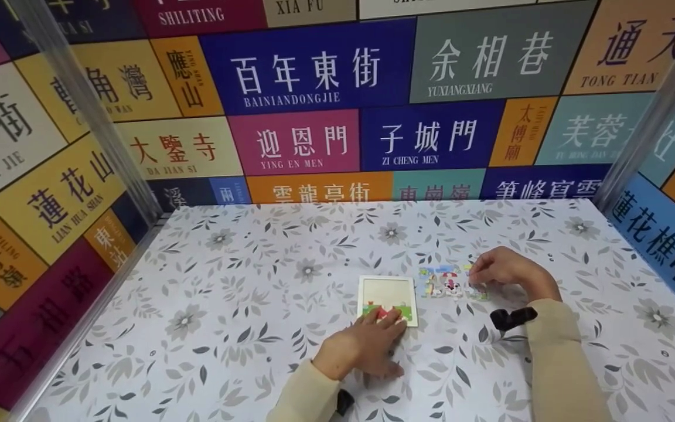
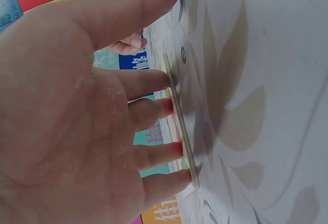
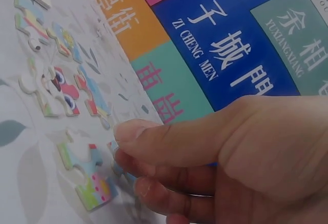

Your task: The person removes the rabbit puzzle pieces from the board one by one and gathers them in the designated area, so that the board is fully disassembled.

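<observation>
My left hand (image 1: 367,344) lies over the near edge of a small white-rimmed puzzle tray (image 1: 362,293). Its fingertips press on the tray while the thumb stays apart, near the tablecloth, in the left wrist view. Green and red picture pieces (image 1: 405,310) fill the tray's near part; bare pale board shows beyond them. To the right of the tray lie several loose jigsaw pieces (image 3: 48,88) with a cartoon face and bright colours. My right hand (image 1: 504,272) pinches a light blue jigsaw piece (image 3: 111,146) at the group's far right; the fingers hide most of it.
A white tablecloth (image 1: 244,281) with grey flowers and leaves covers the table. Behind it stands a wall (image 1: 308,64) of coloured street-name panels. Clear upright strips (image 1: 97,117) rise at the table's back corners. A black object (image 1: 513,317) sits at the right cuff.
</observation>
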Tool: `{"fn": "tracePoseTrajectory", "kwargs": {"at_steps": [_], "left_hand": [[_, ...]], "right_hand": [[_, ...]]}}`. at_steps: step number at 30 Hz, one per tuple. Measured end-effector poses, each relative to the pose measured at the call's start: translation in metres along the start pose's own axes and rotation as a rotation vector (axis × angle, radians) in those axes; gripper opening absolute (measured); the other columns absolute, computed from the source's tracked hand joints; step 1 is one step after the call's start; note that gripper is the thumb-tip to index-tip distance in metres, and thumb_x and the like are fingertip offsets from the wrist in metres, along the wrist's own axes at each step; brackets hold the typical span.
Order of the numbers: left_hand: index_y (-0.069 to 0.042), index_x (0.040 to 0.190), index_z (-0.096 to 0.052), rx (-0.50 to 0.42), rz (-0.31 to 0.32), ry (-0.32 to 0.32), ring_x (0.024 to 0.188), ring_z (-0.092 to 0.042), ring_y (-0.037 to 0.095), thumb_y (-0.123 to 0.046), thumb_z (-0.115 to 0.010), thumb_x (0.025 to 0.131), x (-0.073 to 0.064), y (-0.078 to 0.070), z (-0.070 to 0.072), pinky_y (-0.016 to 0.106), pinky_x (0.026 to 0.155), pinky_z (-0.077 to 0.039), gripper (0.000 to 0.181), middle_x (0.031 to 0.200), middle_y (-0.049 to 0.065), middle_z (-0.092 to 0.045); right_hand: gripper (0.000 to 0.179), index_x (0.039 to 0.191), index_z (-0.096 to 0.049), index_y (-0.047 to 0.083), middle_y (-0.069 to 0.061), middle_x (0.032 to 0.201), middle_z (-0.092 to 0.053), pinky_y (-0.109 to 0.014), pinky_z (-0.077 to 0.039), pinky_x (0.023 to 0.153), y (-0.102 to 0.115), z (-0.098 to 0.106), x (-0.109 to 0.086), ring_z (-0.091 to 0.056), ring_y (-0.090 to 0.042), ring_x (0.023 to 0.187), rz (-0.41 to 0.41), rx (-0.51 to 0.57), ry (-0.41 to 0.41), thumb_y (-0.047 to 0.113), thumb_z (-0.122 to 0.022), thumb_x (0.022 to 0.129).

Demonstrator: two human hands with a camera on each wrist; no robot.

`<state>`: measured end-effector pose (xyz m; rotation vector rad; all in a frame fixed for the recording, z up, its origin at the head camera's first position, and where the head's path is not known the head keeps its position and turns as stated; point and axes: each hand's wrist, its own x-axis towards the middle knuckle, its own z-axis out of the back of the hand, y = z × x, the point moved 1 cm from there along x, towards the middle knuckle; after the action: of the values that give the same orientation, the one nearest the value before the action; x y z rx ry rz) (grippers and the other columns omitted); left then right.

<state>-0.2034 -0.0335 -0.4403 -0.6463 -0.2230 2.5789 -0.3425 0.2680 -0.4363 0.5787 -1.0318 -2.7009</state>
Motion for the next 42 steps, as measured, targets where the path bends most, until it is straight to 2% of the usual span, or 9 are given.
{"fn": "tracePoseTrajectory", "kwargs": {"at_steps": [3, 9, 16, 22, 26, 31, 36, 42], "left_hand": [[-0.031, 0.159, -0.028, -0.007, 0.009, 0.002, 0.159, -0.008, 0.026, -0.049, -0.07, 0.089, 0.0, 0.0, 0.001, 0.045, 0.127, -0.019, 0.084, 0.169, -0.012, -0.014], [-0.031, 0.158, -0.03, -0.011, 0.004, 0.002, 0.158, -0.008, 0.026, -0.048, -0.067, 0.092, 0.0, 0.002, -0.001, 0.045, 0.127, -0.019, 0.078, 0.169, -0.013, -0.015], [-0.023, 0.158, -0.032, 0.021, -0.039, -0.061, 0.158, -0.012, 0.029, -0.046, -0.064, 0.095, 0.001, 0.007, -0.004, 0.045, 0.126, -0.022, 0.075, 0.169, -0.005, -0.019], [-0.018, 0.158, -0.031, 0.06, -0.059, -0.082, 0.157, -0.017, 0.028, -0.047, -0.061, 0.097, -0.003, 0.0, -0.001, 0.05, 0.124, -0.026, 0.074, 0.169, -0.002, -0.019], [-0.02, 0.157, -0.035, 0.104, -0.087, -0.101, 0.155, -0.023, 0.026, -0.047, -0.062, 0.097, -0.006, -0.003, -0.005, 0.058, 0.121, -0.028, 0.071, 0.168, -0.001, -0.022], [-0.023, 0.158, -0.032, 0.09, -0.087, -0.082, 0.156, -0.022, 0.025, -0.046, -0.063, 0.096, -0.006, 0.0, -0.009, 0.064, 0.12, -0.024, 0.073, 0.169, -0.002, -0.021], [-0.024, 0.158, -0.032, 0.079, -0.088, -0.066, 0.156, -0.02, 0.024, -0.046, -0.063, 0.096, -0.007, 0.001, -0.01, 0.063, 0.12, -0.025, 0.073, 0.169, -0.002, -0.019], [-0.027, 0.157, -0.033, 0.07, -0.085, -0.076, 0.156, -0.019, 0.024, -0.047, -0.064, 0.095, -0.007, 0.002, -0.009, 0.059, 0.123, -0.023, 0.072, 0.169, -0.002, -0.017]], "right_hand": [[0.018, 0.103, -0.071, 0.0, 0.002, 0.086, -0.067, -0.032, -0.048, 0.069, 0.009, 0.0, 0.0, -0.055, -0.014, 0.075, 0.017, 0.004, -0.016, 0.016, -0.07, 0.093], [0.025, 0.11, -0.07, 0.003, -0.008, 0.105, -0.07, -0.034, -0.049, 0.078, 0.038, -0.01, 0.003, -0.062, -0.023, 0.092, 0.093, 0.016, -0.049, 0.025, -0.063, 0.099], [0.031, 0.111, -0.07, 0.002, -0.012, 0.104, -0.072, -0.04, -0.054, 0.078, 0.073, -0.032, 0.01, -0.066, -0.029, 0.091, 0.176, 0.033, -0.011, 0.029, -0.062, 0.1], [0.029, 0.111, -0.071, 0.006, -0.006, 0.102, -0.073, -0.04, -0.054, 0.079, 0.093, -0.058, 0.021, -0.062, -0.023, 0.089, 0.201, 0.113, -0.032, 0.03, -0.062, 0.1], [0.029, 0.112, -0.071, 0.007, -0.007, 0.107, -0.072, -0.037, -0.053, 0.079, 0.098, -0.072, 0.025, -0.06, -0.022, 0.093, 0.213, 0.165, -0.025, 0.031, -0.062, 0.1], [0.032, 0.116, -0.072, 0.008, -0.009, 0.112, -0.072, -0.035, -0.054, 0.081, 0.101, -0.087, 0.029, -0.062, -0.027, 0.098, 0.219, 0.221, 0.028, 0.035, -0.064, 0.099], [0.031, 0.114, -0.072, 0.008, -0.011, 0.106, -0.071, -0.03, -0.053, 0.077, 0.099, -0.102, 0.034, -0.062, -0.02, 0.09, 0.201, 0.272, 0.116, 0.034, -0.067, 0.097], [0.029, 0.111, -0.073, 0.007, -0.004, 0.093, -0.067, -0.026, -0.048, 0.069, 0.094, -0.115, 0.04, -0.056, -0.015, 0.082, 0.186, 0.234, 0.164, 0.031, -0.065, 0.098]]}}
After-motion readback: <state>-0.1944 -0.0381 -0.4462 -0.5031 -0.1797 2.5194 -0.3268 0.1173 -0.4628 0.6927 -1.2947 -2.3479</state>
